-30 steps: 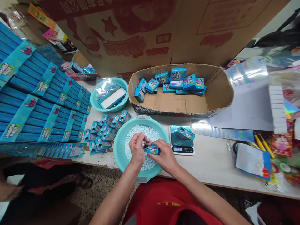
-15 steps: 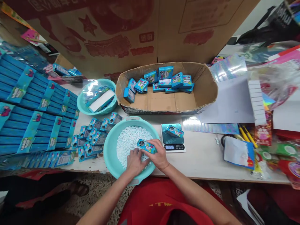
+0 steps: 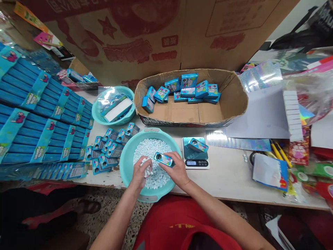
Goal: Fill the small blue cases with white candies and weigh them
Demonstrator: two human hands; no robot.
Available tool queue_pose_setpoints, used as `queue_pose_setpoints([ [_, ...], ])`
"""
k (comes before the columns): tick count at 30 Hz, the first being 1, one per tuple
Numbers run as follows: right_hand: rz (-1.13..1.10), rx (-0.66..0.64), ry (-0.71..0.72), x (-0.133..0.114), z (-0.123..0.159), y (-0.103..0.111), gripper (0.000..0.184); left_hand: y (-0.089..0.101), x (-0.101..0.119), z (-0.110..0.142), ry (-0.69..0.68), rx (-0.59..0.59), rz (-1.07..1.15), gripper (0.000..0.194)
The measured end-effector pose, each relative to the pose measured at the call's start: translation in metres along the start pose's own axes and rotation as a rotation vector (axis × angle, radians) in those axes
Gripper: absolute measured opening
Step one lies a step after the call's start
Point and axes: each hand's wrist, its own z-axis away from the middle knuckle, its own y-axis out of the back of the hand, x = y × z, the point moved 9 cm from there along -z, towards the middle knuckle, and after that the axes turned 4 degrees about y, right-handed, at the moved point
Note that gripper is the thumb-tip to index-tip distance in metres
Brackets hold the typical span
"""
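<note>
Small white candies fill the bottom of a turquoise basin in front of me. My left hand is closed round a clump of these candies above the basin's left half. In my right hand is a small blue candy box, tilted over the candies, with a round dark hole at its left end. Just right of the basin, a digital scale carries another blue box. Several blue boxes with round holes lie left of the basin.
Behind the basin, a cut-down cardboard box holds several blue boxes. A smaller turquoise bowl with packaging stands at back left. Stacked blue display cartons line the left; plastic packets lie right. A large carton rises behind.
My left hand has risen from the candies and moved left with a handful of them. The blue box in my right hand stays over the basin. The view has shifted slightly.
</note>
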Motion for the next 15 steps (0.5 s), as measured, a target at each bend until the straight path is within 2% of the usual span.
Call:
queue_pose_setpoints([
  [3,0.099,-0.135,-0.006,0.003,0.004,-0.020,0.032,-0.013,0.035,0.010,-0.117,-0.049,0.304,0.029],
  [6,0.200,-0.243,-0.039,0.000,0.007,-0.035,0.033,-0.015,0.055,0.012,-0.250,0.006,0.404,0.026],
  [10,0.255,-0.247,-0.014,-0.019,0.004,-0.035,0.035,-0.010,0.063,0.010,-0.336,0.110,0.422,0.026],
  [15,0.274,-0.267,-0.023,-0.027,-0.002,-0.030,0.034,-0.012,0.066,0.006,-0.282,0.145,0.375,0.030],
])
